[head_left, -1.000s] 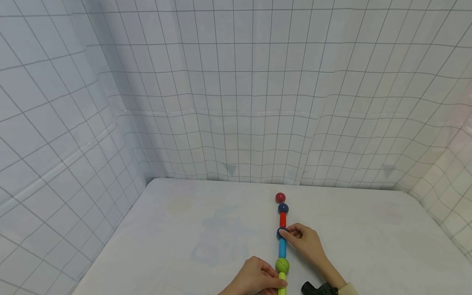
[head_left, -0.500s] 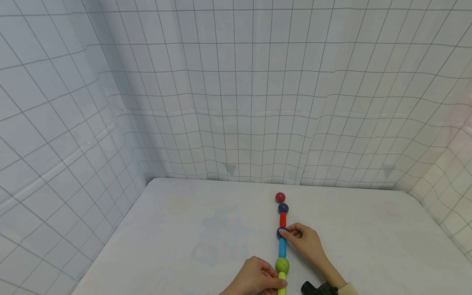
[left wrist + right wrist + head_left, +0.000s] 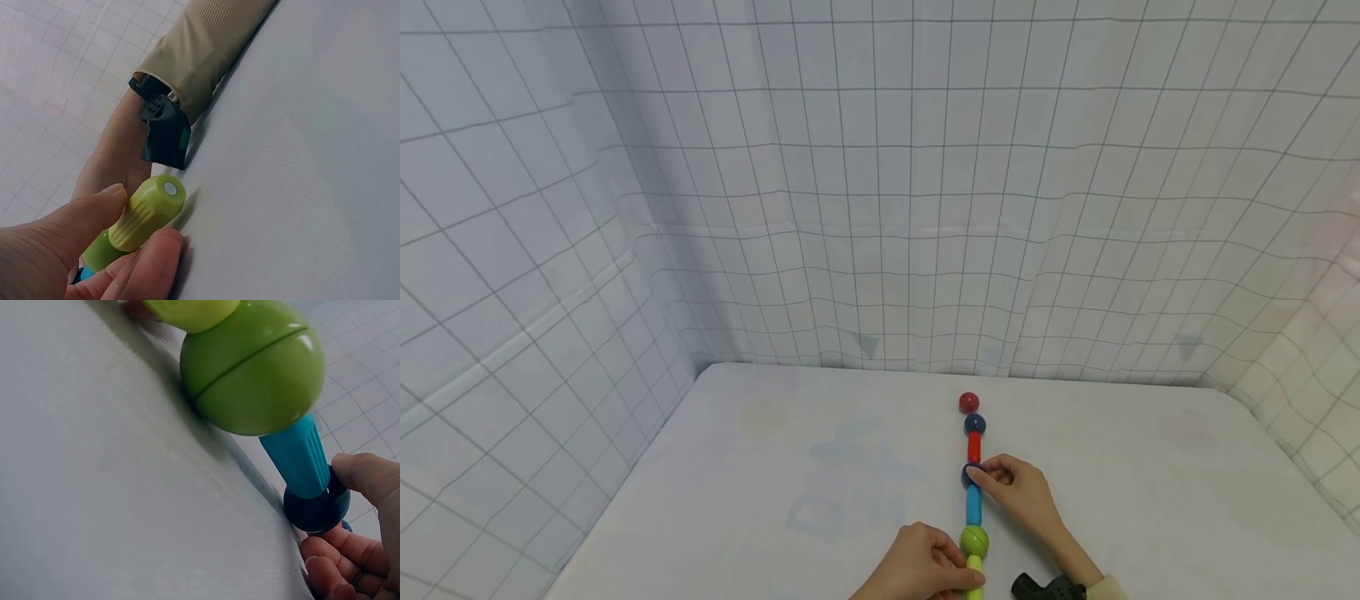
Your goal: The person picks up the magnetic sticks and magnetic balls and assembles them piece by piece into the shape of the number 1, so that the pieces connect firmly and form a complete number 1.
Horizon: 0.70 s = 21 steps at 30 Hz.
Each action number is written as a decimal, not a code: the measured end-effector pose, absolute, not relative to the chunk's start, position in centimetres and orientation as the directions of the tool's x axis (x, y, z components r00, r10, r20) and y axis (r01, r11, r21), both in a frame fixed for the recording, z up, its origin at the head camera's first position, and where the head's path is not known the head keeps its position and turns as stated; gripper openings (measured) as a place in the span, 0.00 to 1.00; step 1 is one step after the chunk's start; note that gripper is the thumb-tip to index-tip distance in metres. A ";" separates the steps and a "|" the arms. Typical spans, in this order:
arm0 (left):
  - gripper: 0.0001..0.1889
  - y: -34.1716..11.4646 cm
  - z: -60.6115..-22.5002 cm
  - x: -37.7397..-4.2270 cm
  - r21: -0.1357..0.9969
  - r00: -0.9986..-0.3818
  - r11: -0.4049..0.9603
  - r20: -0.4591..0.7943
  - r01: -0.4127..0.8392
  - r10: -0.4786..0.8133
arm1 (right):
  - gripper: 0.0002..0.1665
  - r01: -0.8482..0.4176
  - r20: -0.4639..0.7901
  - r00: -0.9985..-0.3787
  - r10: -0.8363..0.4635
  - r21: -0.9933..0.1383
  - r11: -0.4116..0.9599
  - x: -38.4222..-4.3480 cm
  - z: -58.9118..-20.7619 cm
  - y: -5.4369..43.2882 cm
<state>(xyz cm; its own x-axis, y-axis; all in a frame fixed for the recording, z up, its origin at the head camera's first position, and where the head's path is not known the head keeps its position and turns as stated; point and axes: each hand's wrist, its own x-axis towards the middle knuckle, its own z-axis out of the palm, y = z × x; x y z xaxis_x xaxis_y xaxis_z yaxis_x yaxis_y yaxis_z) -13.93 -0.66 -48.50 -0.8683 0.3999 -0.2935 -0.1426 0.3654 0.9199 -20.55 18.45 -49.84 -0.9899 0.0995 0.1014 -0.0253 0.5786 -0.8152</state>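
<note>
A straight line of toy rods and balls, joined end to end, runs away from me over the white surface in the head view. My left hand (image 3: 921, 568) pinches the yellow-green rod (image 3: 147, 212) at the near end, thumb on one side and fingers on the other. A pale round spot marks that rod's free end. Beyond it come a larger green ball (image 3: 256, 369) and a blue rod (image 3: 297, 456). My right hand (image 3: 1018, 493) grips the dark blue ball (image 3: 315, 509) past the blue rod. A red rod (image 3: 974, 447), another dark blue ball (image 3: 975, 424) and a red ball (image 3: 969, 402) continue the line.
The white tabletop (image 3: 715, 500) spreads to both sides of the line. Its far edge meets a white cloth (image 3: 880, 208) with a dark grid, which also hangs at the left and right. A black wrist-worn device (image 3: 1048, 587) sits by the right sleeve (image 3: 1107, 588).
</note>
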 end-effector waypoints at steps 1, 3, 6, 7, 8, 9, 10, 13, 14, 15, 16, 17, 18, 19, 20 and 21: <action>0.11 -0.7 -48.5 -14.0 0.921 -0.867 0.366 -0.288 -0.134 0.407 | 0.15 -0.024 0.100 -0.990 0.100 -0.815 0.580 -20.6 -49.9 18.5; 0.12 -0.9 -48.4 -14.2 0.919 -0.862 0.375 -0.287 -0.124 0.419 | 0.15 -0.025 0.100 -0.990 0.099 -0.815 0.579 -20.6 -49.9 18.5; 0.11 -1.5 -48.2 -14.6 0.913 -0.851 0.395 -0.284 -0.100 0.441 | 0.16 -0.031 0.106 -0.990 0.096 -0.813 0.581 -20.5 -49.9 18.4; 0.11 -1.8 -48.2 -14.9 0.910 -0.850 0.405 -0.276 -0.082 0.448 | 0.16 -0.032 0.107 -0.990 0.095 -0.813 0.582 -20.5 -49.9 18.4; 0.10 -2.0 -48.1 -15.1 0.907 -0.850 0.418 -0.265 -0.058 0.455 | 0.16 -0.034 0.107 -0.990 0.092 -0.813 0.582 -20.5 -49.9 18.4; 0.09 -2.3 -48.0 -15.4 0.903 -0.851 0.428 -0.251 -0.035 0.460 | 0.17 -0.035 0.107 -0.990 0.091 -0.814 0.580 -20.5 -49.9 18.4; 0.09 -2.6 -47.9 -15.8 0.899 -0.855 0.438 -0.231 -0.005 0.465 | 0.17 -0.035 0.107 -0.990 0.089 -0.813 0.582 -20.5 -49.9 18.4; 0.07 -3.1 -47.7 -17.1 0.882 -0.871 0.465 -0.163 0.082 0.463 | 0.17 -0.033 0.104 -0.991 0.089 -0.812 0.583 -20.5 -49.8 18.3; 0.07 -3.2 -47.7 -17.6 0.877 -0.878 0.470 -0.143 0.102 0.457 | 0.17 -0.032 0.104 -0.990 0.090 -0.811 0.584 -20.5 -49.8 18.4; 0.06 -3.2 -47.6 -18.1 0.873 -0.885 0.473 -0.123 0.118 0.449 | 0.17 -0.030 0.103 -0.990 0.093 -0.811 0.584 -20.5 -49.8 18.4; 0.06 -3.2 -47.6 -18.6 0.869 -0.892 0.475 -0.099 0.138 0.441 | 0.17 -0.029 0.103 -0.990 0.094 -0.812 0.583 -20.5 -49.8 18.4; 0.07 -3.1 -47.6 -19.1 0.865 -0.899 0.475 -0.072 0.160 0.433 | 0.17 -0.033 0.106 -0.990 0.092 -0.811 0.584 -20.5 -49.8 18.4; 0.07 -3.0 -47.7 -19.6 0.861 -0.905 0.477 -0.047 0.178 0.422 | 0.17 -0.032 0.106 -0.990 0.093 -0.812 0.583 -20.5 -49.8 18.4; 0.07 -2.9 -47.7 -20.1 0.856 -0.913 0.479 -0.020 0.195 0.408 | 0.17 -0.033 0.107 -0.990 0.093 -0.813 0.581 -20.5 -49.8 18.4; 0.07 -2.7 -47.7 -20.6 0.848 -0.920 0.485 0.008 0.215 0.392 | 0.16 -0.038 0.110 -0.990 0.089 -0.813 0.581 -20.5 -49.8 18.3; 0.08 -2.6 -47.8 -21.1 0.839 -0.926 0.492 0.035 0.231 0.376 | 0.16 -0.039 0.111 -0.990 0.089 -0.815 0.579 -20.5 -49.8 18.3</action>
<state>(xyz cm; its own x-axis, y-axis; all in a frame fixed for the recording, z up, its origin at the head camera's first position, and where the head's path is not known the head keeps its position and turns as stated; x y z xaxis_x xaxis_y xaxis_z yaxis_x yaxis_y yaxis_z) -21.07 -2.58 -47.76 -0.9261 0.3757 0.0349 0.2311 0.4918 0.8395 -20.46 18.31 -49.80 -0.9899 0.0886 0.1108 -0.0394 0.5786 -0.8146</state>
